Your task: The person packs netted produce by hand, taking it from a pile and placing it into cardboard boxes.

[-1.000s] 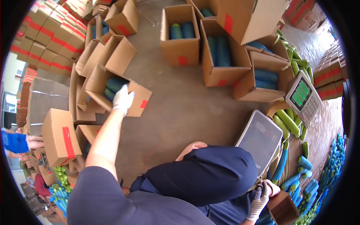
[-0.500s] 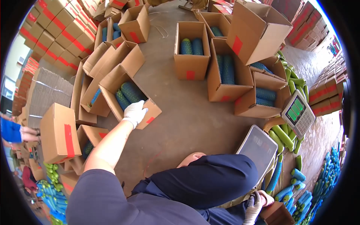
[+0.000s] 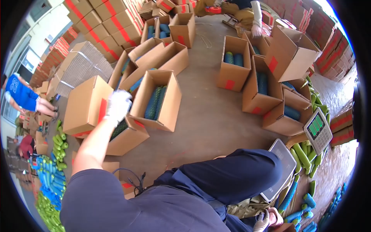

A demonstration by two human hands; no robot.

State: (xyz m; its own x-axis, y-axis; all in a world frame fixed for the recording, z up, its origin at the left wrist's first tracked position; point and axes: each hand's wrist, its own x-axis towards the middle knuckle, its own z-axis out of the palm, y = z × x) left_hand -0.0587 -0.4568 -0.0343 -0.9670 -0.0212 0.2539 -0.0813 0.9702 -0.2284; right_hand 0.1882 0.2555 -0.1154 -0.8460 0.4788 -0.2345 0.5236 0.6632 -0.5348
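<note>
My left hand (image 3: 118,105), in a white glove and slightly blurred, is between the closed tall carton (image 3: 83,106) and an open carton (image 3: 172,102) holding green gourds in blue netting (image 3: 155,102). Just below it stands another open carton (image 3: 129,139) with netted gourds inside. Its fingers are smeared, so I cannot make out whether it grips an edge. My right hand (image 3: 262,220), in a striped glove, rests low beside my bent leg near my foot. Its fingers are curled and partly hidden.
A scale display (image 3: 317,130) stands at the right above its platform (image 3: 279,166). Open cartons (image 3: 234,71) with netted gourds are ahead. Loose green gourds (image 3: 305,156) lie at right. A co-worker (image 3: 241,17) reaches into cartons at the top; a person in blue (image 3: 23,92) stands far left.
My left hand has let go of the open carton's edge and moved left. That carton now stands turned, closer to the others. The view has swung left, and the co-worker's arm has come into view.
</note>
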